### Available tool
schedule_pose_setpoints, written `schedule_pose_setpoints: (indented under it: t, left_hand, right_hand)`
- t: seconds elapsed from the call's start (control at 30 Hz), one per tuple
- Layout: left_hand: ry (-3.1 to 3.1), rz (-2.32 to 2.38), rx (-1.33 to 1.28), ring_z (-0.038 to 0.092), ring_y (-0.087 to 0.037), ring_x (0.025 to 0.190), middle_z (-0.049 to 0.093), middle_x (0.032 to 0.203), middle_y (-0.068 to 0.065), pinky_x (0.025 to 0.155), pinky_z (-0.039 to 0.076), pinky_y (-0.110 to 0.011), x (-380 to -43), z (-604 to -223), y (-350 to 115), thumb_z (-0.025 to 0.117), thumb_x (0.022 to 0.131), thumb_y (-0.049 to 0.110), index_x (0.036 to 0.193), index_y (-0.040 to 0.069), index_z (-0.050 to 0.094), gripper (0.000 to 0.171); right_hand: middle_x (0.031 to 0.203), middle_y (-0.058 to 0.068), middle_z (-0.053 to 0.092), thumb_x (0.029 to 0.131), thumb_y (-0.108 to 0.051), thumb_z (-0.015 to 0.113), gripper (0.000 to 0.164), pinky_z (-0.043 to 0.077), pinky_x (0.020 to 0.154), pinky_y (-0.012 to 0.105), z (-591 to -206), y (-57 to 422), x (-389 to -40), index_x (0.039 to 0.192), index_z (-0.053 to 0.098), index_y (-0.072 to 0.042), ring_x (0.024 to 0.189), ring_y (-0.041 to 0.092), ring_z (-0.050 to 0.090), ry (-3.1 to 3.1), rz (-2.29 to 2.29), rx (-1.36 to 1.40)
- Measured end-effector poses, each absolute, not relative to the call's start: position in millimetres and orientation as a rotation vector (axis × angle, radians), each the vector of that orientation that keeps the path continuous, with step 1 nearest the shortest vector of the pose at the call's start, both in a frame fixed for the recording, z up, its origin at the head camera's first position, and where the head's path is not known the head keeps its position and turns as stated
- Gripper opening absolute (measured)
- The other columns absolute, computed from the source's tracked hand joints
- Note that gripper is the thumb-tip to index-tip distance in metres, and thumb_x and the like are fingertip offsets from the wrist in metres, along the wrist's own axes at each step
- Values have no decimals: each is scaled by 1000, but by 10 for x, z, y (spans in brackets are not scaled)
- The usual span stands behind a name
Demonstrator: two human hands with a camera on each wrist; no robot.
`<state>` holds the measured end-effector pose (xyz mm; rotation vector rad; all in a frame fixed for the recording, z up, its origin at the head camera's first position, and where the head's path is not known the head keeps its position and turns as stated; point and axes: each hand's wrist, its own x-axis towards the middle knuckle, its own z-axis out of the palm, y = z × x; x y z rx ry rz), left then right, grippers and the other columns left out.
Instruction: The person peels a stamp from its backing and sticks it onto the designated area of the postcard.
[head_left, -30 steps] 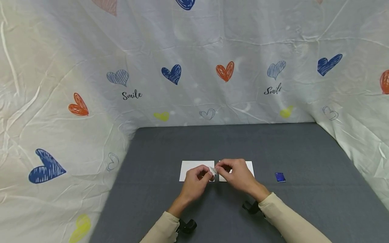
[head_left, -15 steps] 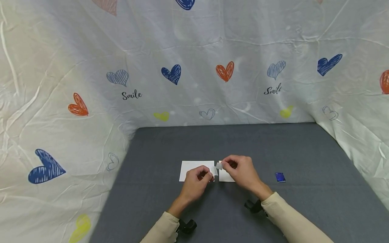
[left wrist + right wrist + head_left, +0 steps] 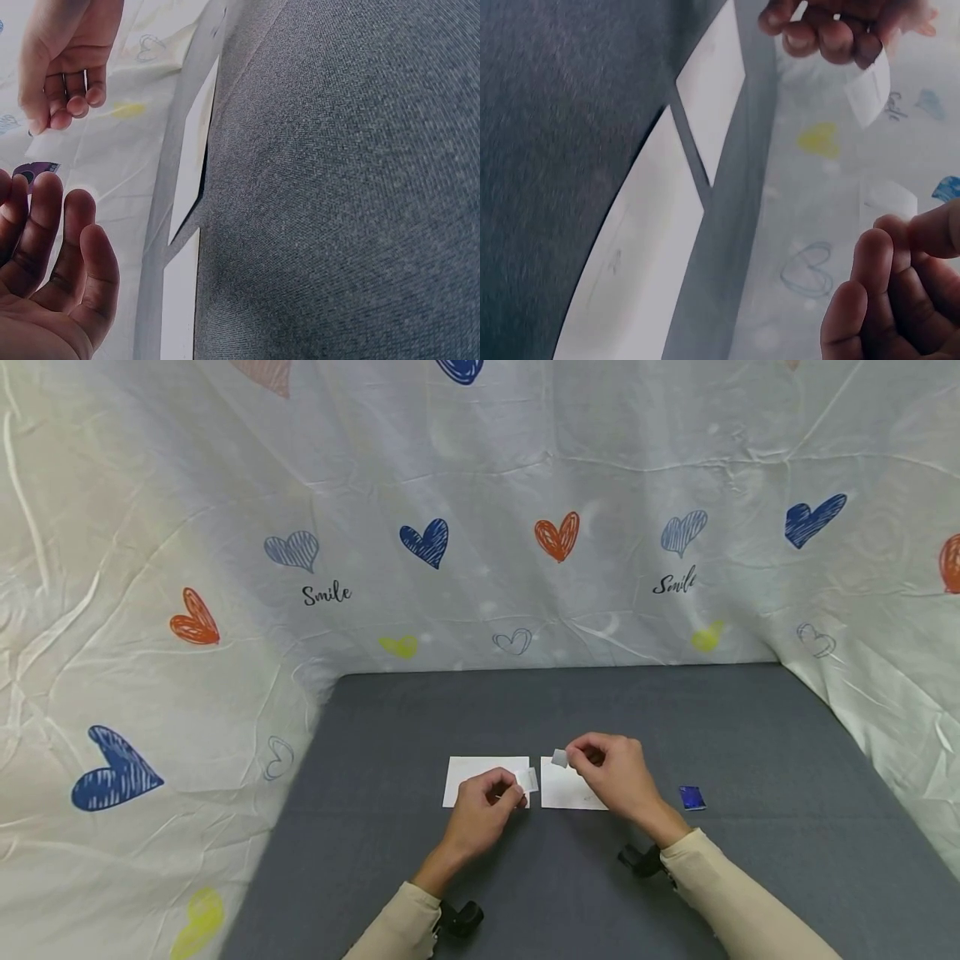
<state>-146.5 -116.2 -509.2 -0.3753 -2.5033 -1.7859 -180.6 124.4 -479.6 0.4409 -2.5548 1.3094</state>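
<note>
Between thumb and fingers my left hand (image 3: 483, 810) pinches a small square sticker (image 3: 528, 779). Its printed purple face (image 3: 36, 172) shows in the left wrist view, its white back (image 3: 870, 91) in the right wrist view. My right hand (image 3: 617, 770) pinches a thin, pale, see-through piece of backing paper (image 3: 559, 758), apart from the sticker and up to its right. Two white cards lie side by side with a narrow gap: the left card (image 3: 472, 768) is partly behind my left hand, the right card (image 3: 562, 789) partly behind my right.
A small dark blue square packet (image 3: 692, 797) lies on the grey cloth-covered table (image 3: 420, 718), right of the cards. Behind and at the sides hangs a white curtain (image 3: 480, 585) with printed hearts. Both wrists wear a black camera mount (image 3: 461, 920).
My right hand has pulled the backing paper away from the sticker, moving up and to the right with it. My left hand has stayed in place with the sticker.
</note>
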Motion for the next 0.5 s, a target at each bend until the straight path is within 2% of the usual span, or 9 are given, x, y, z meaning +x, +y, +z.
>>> schedule_pose_setpoints:
  t: [0.5]
  left_hand:
    - [-2520,-1740,-385,65,-9,72,76,81,-6,70,54,-22,-1466,-5098,-1203,65,101,3,87,9,74,17]
  right_hand:
    - [83,-5,78,100,-14,75,9,53,64,26,-4845,1656,-1783,97,84,-15,71,8,68,-2658,1213,382]
